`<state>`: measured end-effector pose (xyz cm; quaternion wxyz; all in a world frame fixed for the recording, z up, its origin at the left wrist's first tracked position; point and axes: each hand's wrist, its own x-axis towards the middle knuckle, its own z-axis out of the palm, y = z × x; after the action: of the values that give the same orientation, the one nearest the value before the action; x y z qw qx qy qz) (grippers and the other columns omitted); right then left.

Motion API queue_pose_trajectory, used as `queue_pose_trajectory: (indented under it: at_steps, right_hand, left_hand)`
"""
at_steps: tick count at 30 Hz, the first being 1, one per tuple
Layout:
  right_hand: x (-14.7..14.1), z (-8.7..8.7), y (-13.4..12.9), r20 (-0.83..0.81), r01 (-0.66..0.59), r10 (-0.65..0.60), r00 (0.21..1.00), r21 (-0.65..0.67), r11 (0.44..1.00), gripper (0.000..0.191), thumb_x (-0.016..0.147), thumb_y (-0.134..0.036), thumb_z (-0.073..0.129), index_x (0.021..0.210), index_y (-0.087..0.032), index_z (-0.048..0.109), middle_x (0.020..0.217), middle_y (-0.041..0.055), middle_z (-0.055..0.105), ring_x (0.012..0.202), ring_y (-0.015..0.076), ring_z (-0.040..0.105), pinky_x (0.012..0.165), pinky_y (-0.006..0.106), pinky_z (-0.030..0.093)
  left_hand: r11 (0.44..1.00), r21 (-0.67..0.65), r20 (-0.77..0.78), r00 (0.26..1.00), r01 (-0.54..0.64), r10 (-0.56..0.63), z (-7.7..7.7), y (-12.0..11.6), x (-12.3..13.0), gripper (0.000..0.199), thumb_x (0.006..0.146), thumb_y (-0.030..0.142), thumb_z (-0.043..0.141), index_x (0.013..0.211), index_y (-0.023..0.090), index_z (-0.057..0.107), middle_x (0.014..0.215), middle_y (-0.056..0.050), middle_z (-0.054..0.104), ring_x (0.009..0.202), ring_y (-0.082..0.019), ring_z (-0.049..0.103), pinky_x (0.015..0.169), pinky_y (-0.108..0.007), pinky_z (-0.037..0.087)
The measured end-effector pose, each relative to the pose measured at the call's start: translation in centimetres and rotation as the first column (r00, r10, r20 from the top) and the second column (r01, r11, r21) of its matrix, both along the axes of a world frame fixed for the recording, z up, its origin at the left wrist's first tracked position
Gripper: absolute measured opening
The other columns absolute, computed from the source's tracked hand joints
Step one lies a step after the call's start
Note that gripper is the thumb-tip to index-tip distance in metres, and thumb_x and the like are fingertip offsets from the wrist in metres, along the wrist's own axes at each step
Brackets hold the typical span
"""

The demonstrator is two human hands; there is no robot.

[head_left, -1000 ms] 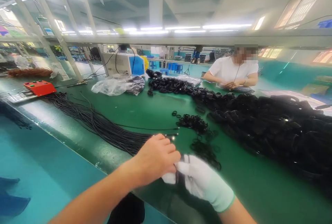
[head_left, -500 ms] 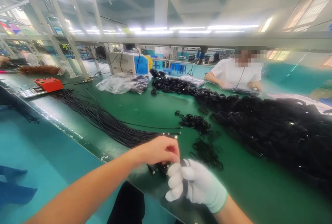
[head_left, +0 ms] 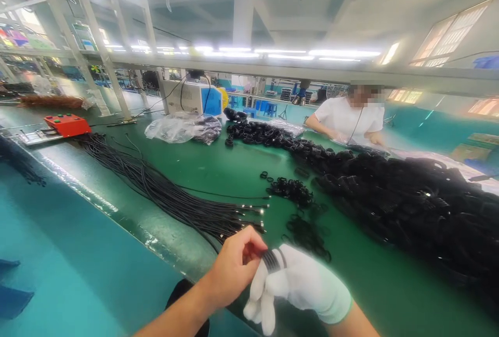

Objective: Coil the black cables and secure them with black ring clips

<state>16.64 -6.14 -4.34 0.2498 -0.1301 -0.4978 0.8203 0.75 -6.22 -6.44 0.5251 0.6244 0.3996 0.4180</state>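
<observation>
My bare left hand (head_left: 236, 264) is closed, thumb and fingers curled together, its fingertips at several black loops (head_left: 270, 261). Those loops lie side by side around the fingers of my right hand (head_left: 302, 280), which wears a white glove and has its fingers folded. Whether they are turns of cable or separate rubber bands, I cannot tell. Just beyond my left hand end the black cables (head_left: 167, 191), with metal plugs at their near tips. Small black rings lie in a loose pile (head_left: 292, 191) and a looser heap (head_left: 307, 235) past my right hand.
A large mound of coiled black cables (head_left: 409, 202) covers the right of the green table (head_left: 218, 163). An orange control box (head_left: 68, 125) sits at the left end. Clear plastic bags (head_left: 175, 128) and a blue-and-white machine (head_left: 195, 96) stand behind. Across the table sits a person (head_left: 346, 118).
My left hand has come down and nearer to me, drawing away from the cable plugs. The black loops around the gloved fingers show more plainly. The view has shifted slightly.
</observation>
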Motion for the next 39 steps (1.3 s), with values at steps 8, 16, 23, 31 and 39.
queue_pose_trajectory:
  at_steps: [8, 16, 23, 31, 39]
  right_hand:
    - [0.4, 1.5, -1.7, 0.162, -0.003, -0.011, 0.987, 0.084, 0.996, 0.019, 0.073, -0.022, 0.058, 0.063, -0.009, 0.067, 0.06, 0.0055, 0.064, 0.059, 0.015, 0.061, 0.062, 0.025, 0.047]
    - [2.4, 4.5, 1.7, 0.087, 0.196, -0.24, 0.967, 0.351, 0.916, 0.046, 0.082, -0.03, 0.028, 0.07, -0.005, 0.064, 0.064, -0.0042, 0.055, 0.064, 0.0058, 0.06, 0.067, 0.033, 0.04]
    - [2.5, 4.2, -1.0, 0.217, 0.256, -0.342, 0.914, 0.346, 0.903, 0.027, 0.076, -0.041, 0.064, 0.086, -0.016, 0.065, 0.08, 0.004, 0.067, 0.073, 0.0163, 0.063, 0.069, 0.032, 0.051]
    - [4.4, 5.1, -3.5, 0.316, 0.544, -0.622, 0.717, 0.304, 0.782, 0.047, 0.083, -0.052, 0.05, 0.115, -0.019, 0.06, 0.109, 0.0126, 0.063, 0.096, 0.0297, 0.059, 0.078, 0.041, 0.046]
    - [1.3, 4.1, -1.8, 0.407, 0.283, -0.425, 0.808, 0.364, 0.887, 0.06, 0.066, -0.02, 0.073, 0.121, -0.021, 0.051, 0.103, 0.0061, 0.063, 0.101, 0.0268, 0.057, 0.086, 0.044, 0.047]
  left_hand:
    - [0.921, 0.38, -0.009, 0.996, -0.081, 0.091, 0.1, -2.1, 0.7, 0.011, 0.082, 0.013, 0.05, 0.083, 0.019, 0.06, 0.08, -0.001, 0.056, 0.072, -0.012, 0.053, 0.065, -0.022, 0.044]
    - [0.782, 0.604, -0.17, 0.984, 0.153, -0.061, 2.6, -0.8, 0.4, 0.026, 0.082, 0.011, 0.042, 0.092, 0.015, 0.066, 0.078, -0.008, 0.064, 0.072, -0.013, 0.059, 0.065, -0.02, 0.048]
    - [0.76, 0.61, -0.23, 0.968, 0.225, -0.102, 3.0, -0.7, 0.1, 0.027, 0.083, 0.008, 0.039, 0.09, 0.015, 0.064, 0.083, -0.008, 0.065, 0.077, -0.013, 0.059, 0.07, -0.021, 0.047]
    - [0.835, 0.522, -0.256, 0.966, 0.172, -0.039, 4.4, -0.2, -0.2, 0.022, 0.085, 0.008, 0.045, 0.089, 0.014, 0.065, 0.083, -0.005, 0.063, 0.078, -0.013, 0.057, 0.072, -0.022, 0.045]
    - [0.892, 0.422, -0.323, 0.946, 0.162, -0.019, 4.4, 0.5, 0.1, 0.031, 0.079, 0.0, 0.043, 0.087, 0.018, 0.067, 0.079, 0.0, 0.06, 0.074, -0.011, 0.055, 0.069, -0.02, 0.042]
